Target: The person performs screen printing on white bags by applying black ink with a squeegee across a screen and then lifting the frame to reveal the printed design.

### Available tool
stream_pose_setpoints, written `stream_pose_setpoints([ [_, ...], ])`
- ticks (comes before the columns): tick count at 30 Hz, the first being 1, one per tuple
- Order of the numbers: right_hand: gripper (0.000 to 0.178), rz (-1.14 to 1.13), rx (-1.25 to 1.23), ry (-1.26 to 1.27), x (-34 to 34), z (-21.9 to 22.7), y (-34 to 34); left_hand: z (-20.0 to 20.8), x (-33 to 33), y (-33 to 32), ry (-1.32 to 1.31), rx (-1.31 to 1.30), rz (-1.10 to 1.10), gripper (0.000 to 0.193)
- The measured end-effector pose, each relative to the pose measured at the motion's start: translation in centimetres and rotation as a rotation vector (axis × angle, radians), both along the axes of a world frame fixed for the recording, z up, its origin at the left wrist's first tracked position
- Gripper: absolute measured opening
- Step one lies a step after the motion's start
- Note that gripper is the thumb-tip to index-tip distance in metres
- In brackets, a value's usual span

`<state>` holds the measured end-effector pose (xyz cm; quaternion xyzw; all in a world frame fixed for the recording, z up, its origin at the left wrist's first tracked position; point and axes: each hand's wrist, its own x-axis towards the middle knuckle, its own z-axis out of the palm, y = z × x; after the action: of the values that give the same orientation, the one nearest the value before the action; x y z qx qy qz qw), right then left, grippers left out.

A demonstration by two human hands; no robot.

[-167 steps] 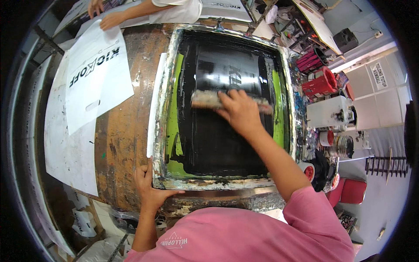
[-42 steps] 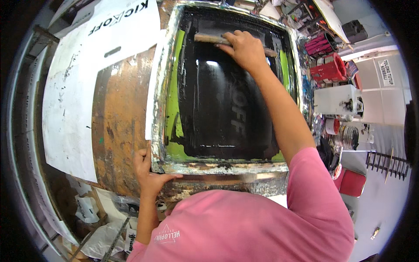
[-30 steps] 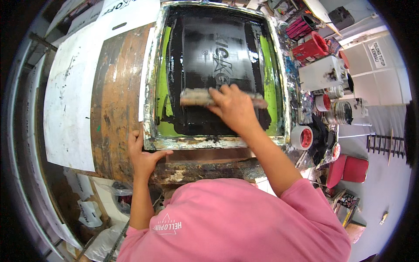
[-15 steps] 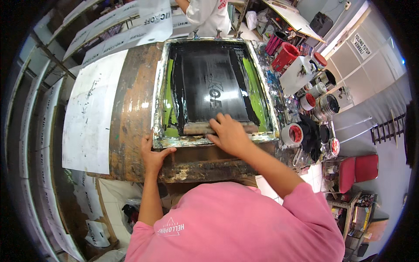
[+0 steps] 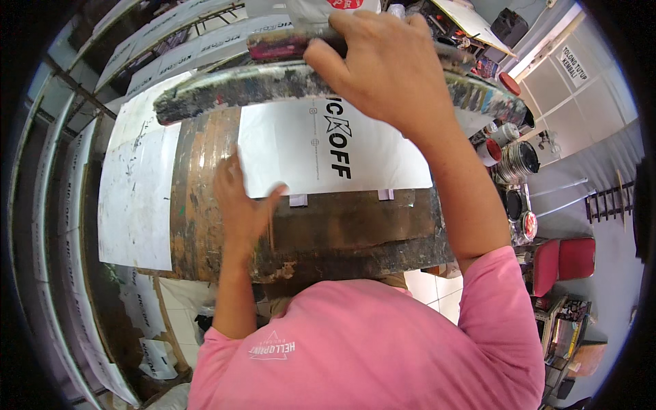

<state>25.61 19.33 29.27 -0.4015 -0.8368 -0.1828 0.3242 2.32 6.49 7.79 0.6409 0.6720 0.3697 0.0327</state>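
Observation:
The screen printing frame is tilted up, its paint-crusted near edge raised across the far side of the table. My right hand is at that edge, closed around the squeegee, which lies along the raised frame; the fingertips are partly hidden. Beneath the frame, a white sheet with black printed lettering lies on the stained wooden table. My left hand is open beside the sheet's near left corner, fingers spread and slightly blurred. Small pale tabs show at the sheet's near edge.
A large white sheet covers the table's left part. Racks with printed sheets stand on the left. Paint tins crowd the right side, with a red chair beyond. Another person is partly visible behind the frame.
The frame's near edge has swung up, uncovering the printed sheet. My right hand has risen with the squeegee. My left hand has let go of the frame's corner.

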Motion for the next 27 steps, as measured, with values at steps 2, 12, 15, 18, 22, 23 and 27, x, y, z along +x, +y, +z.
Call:
stream_pose_setpoints([
  [2, 0.046, 0.001, 0.04, 0.038, -0.2, 1.5, 0.4, -3.1, 1.8, -1.3, 0.256, -0.192, 0.066, 0.117],
  [12, 0.048, -0.05, -0.257, 0.037, -0.5, 5.2, -0.6, -6.6, 2.6, -2.9, 0.196, -0.302, 0.082, 0.119],
  [15, 0.047, 0.039, -0.204, 0.085, -0.1, 4.4, -0.6, -2.2, 0.8, -1.4, -0.442, -0.126, 0.0, 0.118],
  [18, 0.045, 0.033, -0.152, 0.095, -0.4, 1.7, -0.5, 4.0, -1.6, 0.0, -0.91, 0.108, -0.103, 0.121],
  [22, 0.059, 0.005, -0.133, -0.076, 1.0, -5.3, -3.9, 7.8, -2.9, 0.0, -1.126, 0.203, -0.277, 0.121],
  [23, 0.062, 0.027, -0.113, -0.11, 1.7, -7.4, -4.8, 7.1, -2.6, -0.7, -0.785, 0.066, 0.036, 0.101],
  [27, 0.046, 0.152, -0.424, -0.222, 4.2, -13.4, -6.6, 0.7, -1.7, -4.0, -0.734, -0.124, 0.08, 0.076],
])
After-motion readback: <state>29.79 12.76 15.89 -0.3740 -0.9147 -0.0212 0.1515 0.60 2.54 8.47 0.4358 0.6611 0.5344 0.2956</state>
